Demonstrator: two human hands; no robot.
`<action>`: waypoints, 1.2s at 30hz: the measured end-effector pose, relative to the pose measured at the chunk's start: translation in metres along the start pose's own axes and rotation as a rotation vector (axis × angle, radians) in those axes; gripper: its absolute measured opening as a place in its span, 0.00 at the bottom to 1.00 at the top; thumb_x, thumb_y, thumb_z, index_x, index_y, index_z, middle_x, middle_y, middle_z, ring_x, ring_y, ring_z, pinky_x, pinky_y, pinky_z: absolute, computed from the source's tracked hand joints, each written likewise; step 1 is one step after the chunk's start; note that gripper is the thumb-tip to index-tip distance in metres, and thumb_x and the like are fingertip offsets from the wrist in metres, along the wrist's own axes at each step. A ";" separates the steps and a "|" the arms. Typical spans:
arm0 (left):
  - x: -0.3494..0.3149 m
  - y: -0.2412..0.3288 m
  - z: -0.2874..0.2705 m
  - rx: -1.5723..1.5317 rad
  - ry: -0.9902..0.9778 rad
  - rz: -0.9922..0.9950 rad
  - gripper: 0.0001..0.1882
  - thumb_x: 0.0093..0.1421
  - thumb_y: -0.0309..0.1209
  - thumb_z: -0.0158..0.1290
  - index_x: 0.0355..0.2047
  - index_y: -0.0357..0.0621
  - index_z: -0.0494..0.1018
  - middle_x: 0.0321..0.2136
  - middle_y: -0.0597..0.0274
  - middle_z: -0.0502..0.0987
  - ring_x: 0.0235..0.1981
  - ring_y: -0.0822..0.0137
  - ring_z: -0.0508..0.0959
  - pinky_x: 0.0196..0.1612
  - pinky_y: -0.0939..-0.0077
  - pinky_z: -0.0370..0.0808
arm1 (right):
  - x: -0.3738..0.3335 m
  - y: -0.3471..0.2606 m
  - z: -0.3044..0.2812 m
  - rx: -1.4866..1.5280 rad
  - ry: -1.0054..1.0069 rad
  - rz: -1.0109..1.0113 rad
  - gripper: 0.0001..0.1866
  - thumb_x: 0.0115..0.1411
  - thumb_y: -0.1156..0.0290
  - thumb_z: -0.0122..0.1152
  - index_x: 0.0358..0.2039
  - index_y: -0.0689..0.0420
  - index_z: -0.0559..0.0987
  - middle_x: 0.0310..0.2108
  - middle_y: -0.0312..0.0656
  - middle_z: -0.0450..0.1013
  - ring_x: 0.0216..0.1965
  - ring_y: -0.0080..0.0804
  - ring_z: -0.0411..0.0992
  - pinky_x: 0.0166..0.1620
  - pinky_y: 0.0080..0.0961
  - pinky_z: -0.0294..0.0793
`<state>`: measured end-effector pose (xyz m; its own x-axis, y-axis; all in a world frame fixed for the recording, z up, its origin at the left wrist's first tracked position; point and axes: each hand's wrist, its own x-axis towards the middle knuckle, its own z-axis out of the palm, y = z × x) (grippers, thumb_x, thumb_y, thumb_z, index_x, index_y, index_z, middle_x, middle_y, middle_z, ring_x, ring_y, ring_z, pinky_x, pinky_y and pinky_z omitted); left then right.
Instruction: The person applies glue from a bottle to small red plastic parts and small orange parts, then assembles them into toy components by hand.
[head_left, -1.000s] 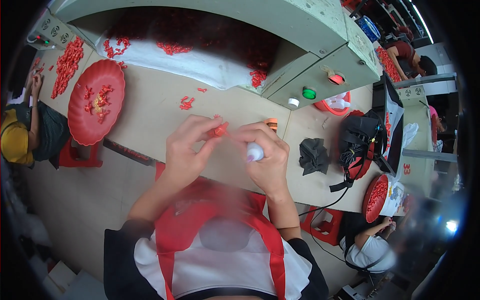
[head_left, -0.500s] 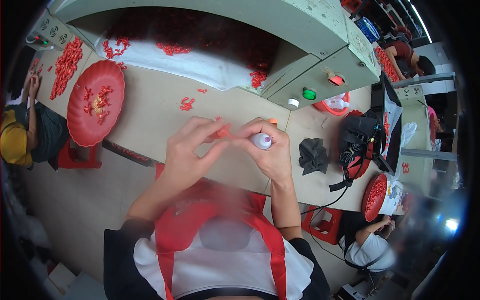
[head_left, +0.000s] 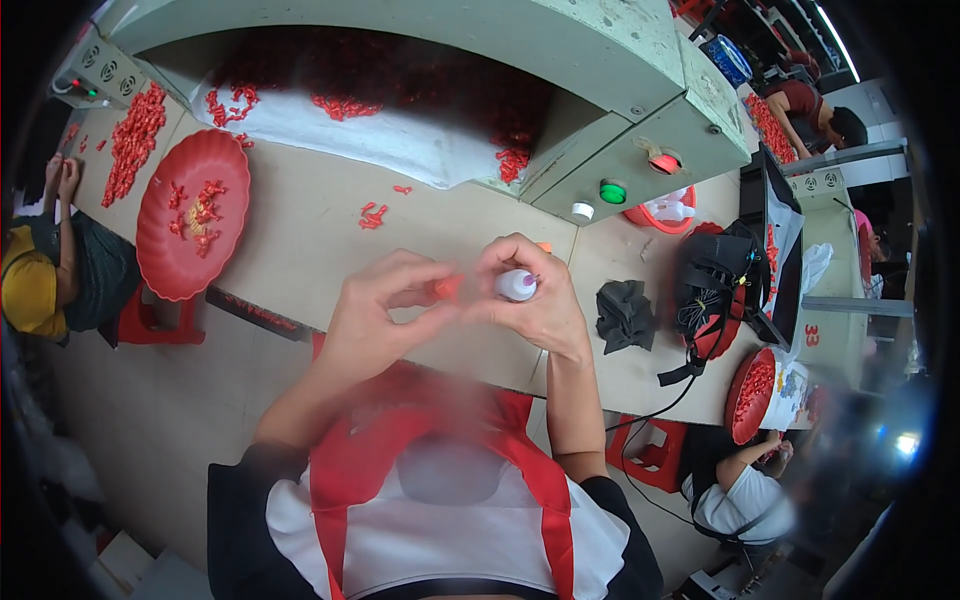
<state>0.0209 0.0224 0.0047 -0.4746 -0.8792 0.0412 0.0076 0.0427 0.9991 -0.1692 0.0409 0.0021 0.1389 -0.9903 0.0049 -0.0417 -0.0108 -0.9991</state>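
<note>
Over the beige table, my left hand (head_left: 385, 300) pinches a small red plastic piece (head_left: 446, 288) between thumb and fingers; blur hides its exact shape. Close beside it, my right hand (head_left: 540, 300) is closed around a small white squeeze bottle (head_left: 516, 285) with a purple tip. The tips of the right thumb and forefinger come near the red piece, and I cannot tell whether they touch it. Beyond my hands, a few loose red pieces (head_left: 373, 215) lie on the table.
A green-grey machine (head_left: 640, 140) with red pieces on a white sheet (head_left: 330, 140) spans the far side. To the left stands a red scalloped plate (head_left: 180, 262). A crumpled black cloth (head_left: 626, 315) and a black bag (head_left: 715, 265) lie right. Other people sit around.
My hands have drawn slightly apart. The red piece stays in my left hand and the bottle in my right, which has shifted a little left.
</note>
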 end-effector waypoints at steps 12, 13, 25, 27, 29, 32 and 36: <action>0.008 -0.051 0.004 -0.575 -0.087 -0.336 0.17 0.55 0.31 0.51 0.41 0.32 0.70 0.34 0.54 0.76 0.34 0.65 0.78 0.35 0.70 0.77 | -0.008 -0.015 0.001 -0.592 0.150 -0.203 0.16 0.43 0.60 0.66 0.29 0.55 0.74 0.29 0.38 0.71 0.32 0.39 0.72 0.34 0.31 0.70; 0.009 -0.052 0.003 -0.663 -0.126 -0.358 0.17 0.54 0.30 0.50 0.41 0.30 0.70 0.36 0.53 0.75 0.35 0.62 0.77 0.38 0.68 0.77 | -0.009 -0.017 0.001 -0.618 0.203 -0.227 0.16 0.43 0.60 0.66 0.29 0.55 0.74 0.29 0.38 0.71 0.32 0.39 0.72 0.34 0.31 0.70; 0.026 -0.070 0.009 -1.021 -0.049 -0.561 0.17 0.54 0.33 0.49 0.40 0.33 0.68 0.35 0.51 0.75 0.33 0.62 0.78 0.33 0.68 0.80 | 0.001 0.029 -0.001 -0.575 0.172 -0.374 0.14 0.43 0.62 0.66 0.30 0.51 0.75 0.34 0.35 0.66 0.30 0.37 0.72 0.29 0.36 0.70; 0.029 -0.075 0.008 -1.028 -0.024 -0.595 0.16 0.53 0.34 0.50 0.37 0.34 0.70 0.33 0.53 0.75 0.32 0.62 0.78 0.33 0.69 0.80 | 0.004 0.034 -0.002 -0.550 0.176 -0.399 0.14 0.43 0.63 0.66 0.30 0.51 0.75 0.34 0.35 0.66 0.30 0.36 0.72 0.28 0.36 0.70; 0.030 -0.072 0.009 -1.003 0.003 -0.584 0.15 0.53 0.34 0.50 0.36 0.35 0.71 0.33 0.54 0.76 0.32 0.62 0.78 0.33 0.69 0.80 | 0.004 0.032 -0.004 -0.507 0.150 -0.388 0.20 0.39 0.72 0.67 0.37 0.50 0.76 0.35 0.35 0.65 0.34 0.33 0.69 0.31 0.30 0.66; 0.034 -0.069 0.014 -0.972 0.017 -0.575 0.14 0.53 0.34 0.51 0.34 0.35 0.72 0.32 0.56 0.76 0.32 0.63 0.78 0.33 0.70 0.80 | 0.004 0.038 -0.009 -0.608 0.160 -0.399 0.23 0.38 0.72 0.67 0.40 0.49 0.76 0.35 0.34 0.65 0.34 0.32 0.69 0.32 0.31 0.67; 0.036 -0.070 0.018 -0.956 0.058 -0.597 0.10 0.54 0.32 0.50 0.34 0.40 0.72 0.31 0.60 0.77 0.31 0.64 0.79 0.30 0.69 0.82 | 0.000 0.041 -0.011 -0.606 0.158 -0.371 0.24 0.37 0.73 0.67 0.40 0.48 0.76 0.36 0.33 0.65 0.35 0.32 0.69 0.32 0.31 0.67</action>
<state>-0.0128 -0.0037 -0.0640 -0.5867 -0.6590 -0.4706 0.4755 -0.7508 0.4585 -0.1821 0.0388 -0.0384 0.1079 -0.9141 0.3909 -0.5662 -0.3797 -0.7316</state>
